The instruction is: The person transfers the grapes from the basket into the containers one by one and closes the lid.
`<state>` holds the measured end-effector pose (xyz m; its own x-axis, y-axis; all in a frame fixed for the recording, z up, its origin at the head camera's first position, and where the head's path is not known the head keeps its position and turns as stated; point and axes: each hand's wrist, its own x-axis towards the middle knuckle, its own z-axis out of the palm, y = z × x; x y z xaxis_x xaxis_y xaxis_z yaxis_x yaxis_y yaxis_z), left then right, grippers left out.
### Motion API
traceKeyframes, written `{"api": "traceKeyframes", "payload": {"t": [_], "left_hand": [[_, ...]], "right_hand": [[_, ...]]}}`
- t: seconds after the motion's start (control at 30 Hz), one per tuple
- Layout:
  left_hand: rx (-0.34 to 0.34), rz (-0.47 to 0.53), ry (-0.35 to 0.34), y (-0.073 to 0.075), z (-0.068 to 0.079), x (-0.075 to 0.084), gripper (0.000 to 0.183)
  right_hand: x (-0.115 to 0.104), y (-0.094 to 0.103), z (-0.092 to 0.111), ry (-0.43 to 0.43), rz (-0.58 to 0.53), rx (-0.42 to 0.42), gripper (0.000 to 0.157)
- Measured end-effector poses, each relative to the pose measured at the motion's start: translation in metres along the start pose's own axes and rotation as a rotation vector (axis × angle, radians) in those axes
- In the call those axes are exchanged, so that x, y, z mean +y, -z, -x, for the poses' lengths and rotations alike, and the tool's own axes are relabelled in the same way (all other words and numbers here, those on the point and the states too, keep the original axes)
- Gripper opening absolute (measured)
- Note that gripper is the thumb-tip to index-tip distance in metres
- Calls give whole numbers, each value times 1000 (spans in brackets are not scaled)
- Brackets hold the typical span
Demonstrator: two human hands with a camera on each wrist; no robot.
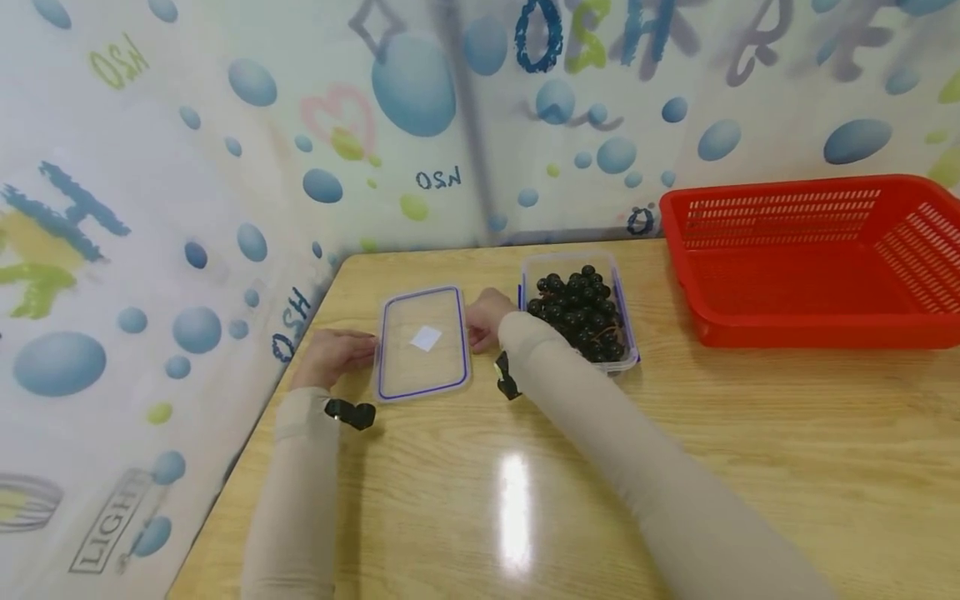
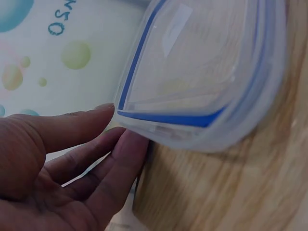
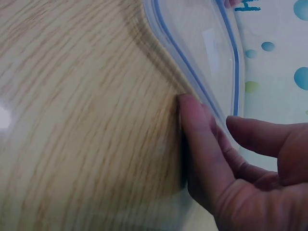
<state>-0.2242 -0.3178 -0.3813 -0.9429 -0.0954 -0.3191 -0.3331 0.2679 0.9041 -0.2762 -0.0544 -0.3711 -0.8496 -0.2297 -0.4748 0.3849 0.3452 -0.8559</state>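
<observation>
A clear plastic lid [image 1: 423,379] with a blue seal line and a small white label lies at the left of the wooden table. My left hand [image 1: 334,357] pinches its left edge, thumb tip at the rim and fingers bent beneath it in the left wrist view. At the opposite edge my right hand [image 1: 489,318] holds the rim between thumb and fingers, and in the right wrist view the fingertips [image 3: 192,110] meet the side of the lid [image 3: 192,72]. Just right of that hand stands a clear container [image 1: 628,329] filled with dark grapes [image 1: 577,308], partly covered by my right sleeve.
A red plastic basket [image 1: 795,329] with slotted walls stands at the back right of the wooden table [image 1: 600,500]. A printed wall covering [image 1: 247,167] with blue dots rises along the table's back and left edges. My right forearm crosses the table in front of the container.
</observation>
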Motion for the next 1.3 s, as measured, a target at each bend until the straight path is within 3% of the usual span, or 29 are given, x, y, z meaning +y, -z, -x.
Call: {"api": "traceKeyframes", "payload": {"t": [0.13, 0.27, 0.57, 0.73, 0.93, 1.13, 1.3], "left_hand": [[47, -115, 6, -6, -1, 5, 37], [96, -137, 30, -9, -2, 6, 36], [93, -13, 51, -10, 0, 3, 39], [63, 119, 65, -7, 1, 10, 42], [7, 292, 13, -6, 4, 29, 22], [-48, 315, -52, -19, 8, 58, 9], [-89, 307, -103, -46, 9, 84, 16]], "right_hand": [[-3, 4, -1, 11, 23, 14, 5], [-6, 4, 0, 12, 64, 30, 7], [-6, 4, 2, 19, 67, 65, 10], [-12, 12, 6, 54, 140, 79, 4], [-23, 33, 24, 188, 119, 39, 31], [-28, 66, 44, 241, 5, -15, 9], [-28, 104, 61, 244, 16, 14, 14]]}}
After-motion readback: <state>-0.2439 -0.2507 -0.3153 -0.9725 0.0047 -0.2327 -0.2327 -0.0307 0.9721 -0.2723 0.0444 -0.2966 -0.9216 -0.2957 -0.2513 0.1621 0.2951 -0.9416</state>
